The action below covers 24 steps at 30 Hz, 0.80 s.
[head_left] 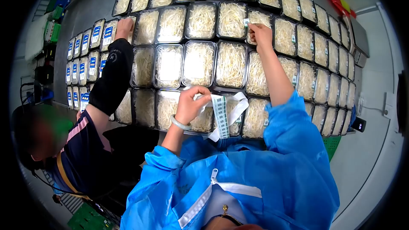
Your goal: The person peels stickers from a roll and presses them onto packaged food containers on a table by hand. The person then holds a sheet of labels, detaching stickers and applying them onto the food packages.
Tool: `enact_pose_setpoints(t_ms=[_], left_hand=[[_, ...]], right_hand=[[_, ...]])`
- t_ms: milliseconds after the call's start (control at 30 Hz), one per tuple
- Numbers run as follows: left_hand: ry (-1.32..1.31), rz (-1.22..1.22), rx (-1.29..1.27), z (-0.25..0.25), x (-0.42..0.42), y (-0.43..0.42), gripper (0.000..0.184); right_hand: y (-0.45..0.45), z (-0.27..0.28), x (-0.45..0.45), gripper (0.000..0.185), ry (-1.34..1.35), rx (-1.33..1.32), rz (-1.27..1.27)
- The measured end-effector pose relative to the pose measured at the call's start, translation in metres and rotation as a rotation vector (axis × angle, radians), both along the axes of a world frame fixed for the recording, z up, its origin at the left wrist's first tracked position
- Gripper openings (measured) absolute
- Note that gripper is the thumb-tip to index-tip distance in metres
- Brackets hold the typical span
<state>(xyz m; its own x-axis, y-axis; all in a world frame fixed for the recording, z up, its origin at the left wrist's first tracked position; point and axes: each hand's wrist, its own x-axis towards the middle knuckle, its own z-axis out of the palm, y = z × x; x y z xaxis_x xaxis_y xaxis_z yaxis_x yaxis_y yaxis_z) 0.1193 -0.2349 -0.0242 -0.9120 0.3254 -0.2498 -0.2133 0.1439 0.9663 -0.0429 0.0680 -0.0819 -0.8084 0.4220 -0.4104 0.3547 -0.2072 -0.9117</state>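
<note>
Pinching label strip (pixel 221 117), left grip (pixel 190 105)

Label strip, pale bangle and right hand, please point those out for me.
Label strip (pixel 220 116): head view, on the printed hanging length.
Pale bangle (pixel 180 125): head view, on the front of the band.
Right hand (pixel 261 35): head view, on the back of the hand.

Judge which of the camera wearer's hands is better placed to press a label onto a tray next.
Probably the right hand: it reaches over a sprout tray, with a small label at its fingertips. The left hand is farther from that tray and occupied, holding the label strip.
</note>
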Motion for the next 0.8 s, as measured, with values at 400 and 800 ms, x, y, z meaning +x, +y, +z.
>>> enact_pose_setpoints(t_ms=[400,800], left_hand=[[-0.059,0.227,0.319,0.011,0.011,-0.035,0.009],[-0.087,0.117,-0.059,-0.021,0.01,-0.029,0.007]], right_hand=[[-0.015,-0.012,-0.041,0.037,-0.342,1.005,0.263],[-0.108,0.078,0.144,0.023,0.212,0.712,1.06]])
